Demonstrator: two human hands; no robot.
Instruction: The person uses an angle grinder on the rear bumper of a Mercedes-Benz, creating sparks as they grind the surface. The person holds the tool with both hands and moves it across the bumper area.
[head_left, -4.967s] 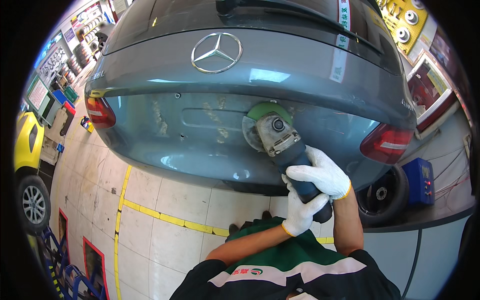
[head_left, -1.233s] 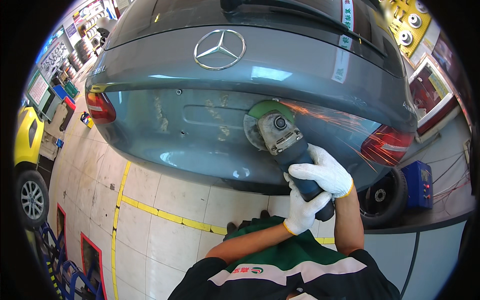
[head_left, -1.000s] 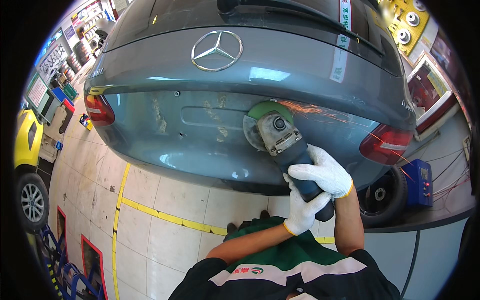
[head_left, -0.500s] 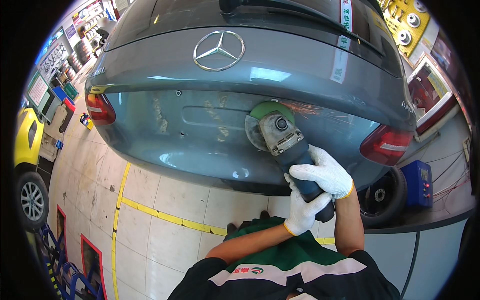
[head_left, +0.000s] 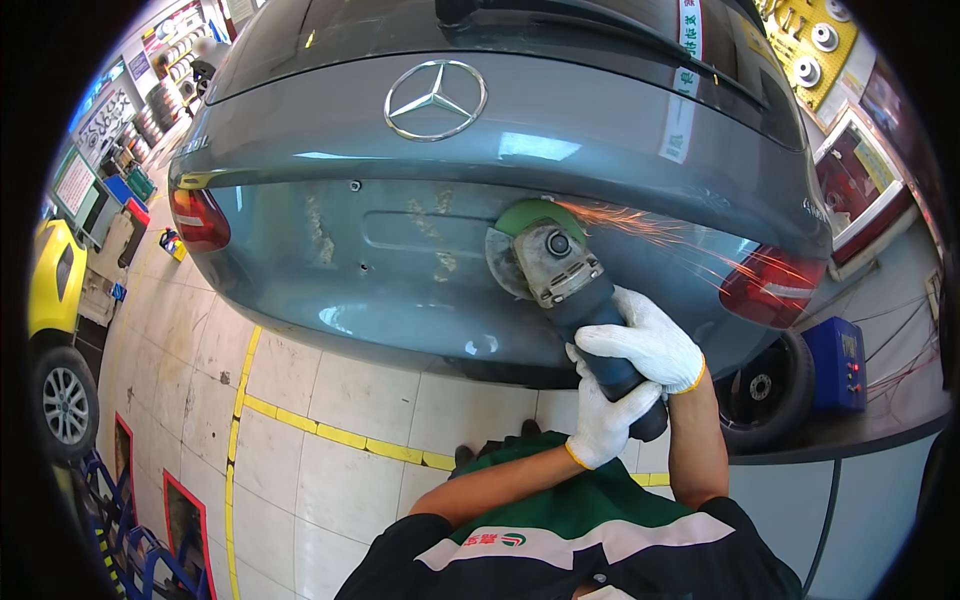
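Observation:
Both my hands, in white knit gloves, grip an angle grinder (head_left: 556, 268) with a grey metal head and dark body. My right hand (head_left: 655, 340) wraps round the middle of its body. Closer to me, my left hand (head_left: 606, 415) is closed round the rear end. The grinder's green disc (head_left: 520, 216) meets the recessed panel (head_left: 300, 275) on the back of a grey car (head_left: 300, 120), just under the overhanging trim edge. Orange sparks (head_left: 625, 222) stream to the right from the disc. Pale scraped patches (head_left: 428, 230) mark the panel left of the disc.
Red tail lights (head_left: 765, 288) flank the panel. At right, a loose wheel (head_left: 770, 395) sits beside a blue box with buttons (head_left: 835, 365). A yellow car (head_left: 58, 275) stands at far left, near red-edged floor openings (head_left: 190, 520). Yellow lines (head_left: 330, 432) cross the tiled floor.
The sparks have grown brighter and longer, now reaching the right tail light. Both hands keep their hold, and the grinder stays at nearly the same spot.

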